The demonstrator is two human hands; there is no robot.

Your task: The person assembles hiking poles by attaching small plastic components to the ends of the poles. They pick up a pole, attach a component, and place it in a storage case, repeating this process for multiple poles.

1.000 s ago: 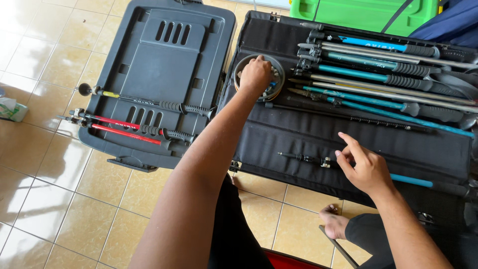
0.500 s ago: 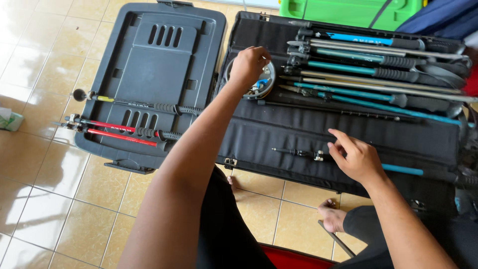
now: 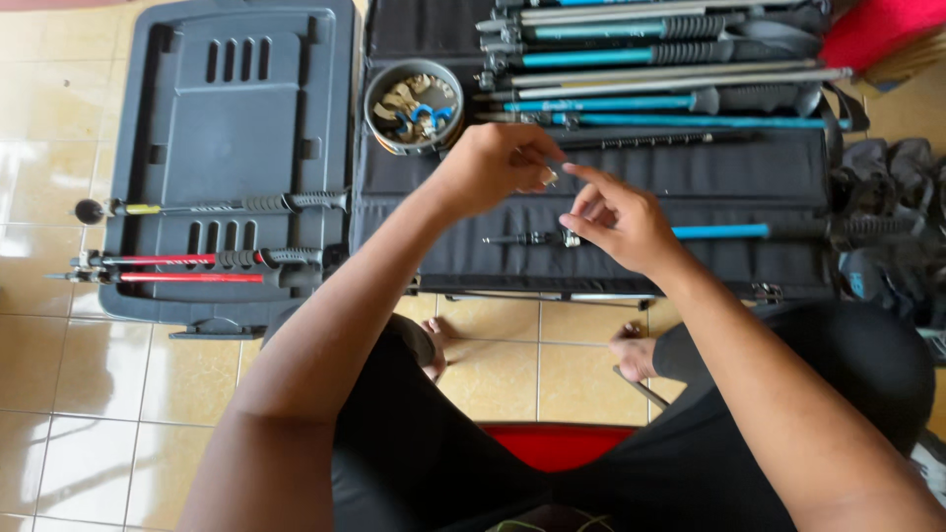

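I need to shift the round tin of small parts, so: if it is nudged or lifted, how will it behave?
The round tin looks wide and low, so it probably slides rather than tips. It has no lid, and the loose small parts would likely rattle or spill if tilted. It sits on black fabric, which may drag.

Glossy beige tiled floor (image 3: pixel 59 394)

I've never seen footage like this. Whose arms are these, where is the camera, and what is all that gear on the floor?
The camera sits on a person's head, looking down at their own two bare hands. The left hand pinches a small metal part; the right hand rests by a blue-shafted pole on a black fabric mat. A round tin of small parts sits beside a stack of blue and silver poles. At the left, red poles lie on a grey plastic tray on the tiled floor.
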